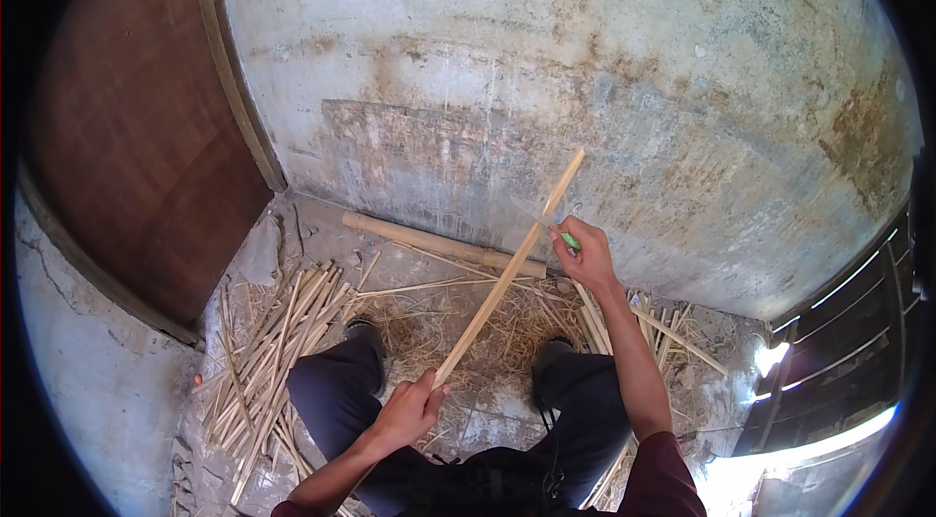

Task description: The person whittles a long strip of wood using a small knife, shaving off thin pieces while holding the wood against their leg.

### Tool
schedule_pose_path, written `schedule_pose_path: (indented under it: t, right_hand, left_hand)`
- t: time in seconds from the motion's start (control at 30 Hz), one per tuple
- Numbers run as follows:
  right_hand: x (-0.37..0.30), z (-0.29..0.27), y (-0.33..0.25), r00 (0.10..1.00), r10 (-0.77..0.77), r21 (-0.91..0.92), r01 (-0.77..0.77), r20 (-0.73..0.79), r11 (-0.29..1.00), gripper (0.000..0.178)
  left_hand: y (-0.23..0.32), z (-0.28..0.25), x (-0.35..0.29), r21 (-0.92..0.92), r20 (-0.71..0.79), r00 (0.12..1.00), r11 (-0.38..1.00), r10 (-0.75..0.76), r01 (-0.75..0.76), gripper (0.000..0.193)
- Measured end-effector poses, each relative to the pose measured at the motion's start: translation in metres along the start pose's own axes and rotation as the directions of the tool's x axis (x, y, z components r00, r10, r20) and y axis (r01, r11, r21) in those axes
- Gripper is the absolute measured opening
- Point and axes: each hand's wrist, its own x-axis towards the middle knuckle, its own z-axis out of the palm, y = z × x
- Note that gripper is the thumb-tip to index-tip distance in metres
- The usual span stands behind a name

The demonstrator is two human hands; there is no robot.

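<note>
1. A person's left hand (409, 410) is closing tightly around the near end of a long pale strip (490, 303), low in the view and in front of the lap
2. The strip is slanting up and to the right from that grip, its far end rising beyond the right hand (586, 256) and showing against the stained wall (468, 68)
3. The right hand is gripping a knife (571, 242) by its green handle, the fingers curling around it just to the right of the strip's upper part; whether they are touching the strip, one cannot tell
4. The blade (527, 210) is crossing the strip near its far end and pointing left, though how deeply it is biting cannot be told
5. Between the two hands, most of the strip is stretching bare above the floor (492, 424), passing between the person's dark-trousered knees
6. Loose shavings (478, 337) are littering the floor between the shoes, while a heap of strips (278, 351) is lying beside the left leg and more strips (673, 337) are lying past the right
7. A thick pole (429, 239) is resting along the foot of the wall, and a brown door (136, 117) is standing at the left
</note>
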Motion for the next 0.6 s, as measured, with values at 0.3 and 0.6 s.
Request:
schedule_pose_path:
  t: [0.3,0.6]
  right_hand:
    - [-0.018,-0.065,0.143,0.721,0.600,0.165,-0.583,-0.346,0.796,0.012]
    - [-0.042,-0.013,0.132,0.760,0.497,-0.174,-0.470,0.419,0.865,0.021]
  left_hand:
    - [-0.026,-0.002,-0.047,-0.062,-0.009,1.000,0.998,-0.026,0.025,0.022]
    - [-0.041,-0.024,-0.002,-0.339,-0.013,0.992,0.934,-0.125,0.113,0.029]
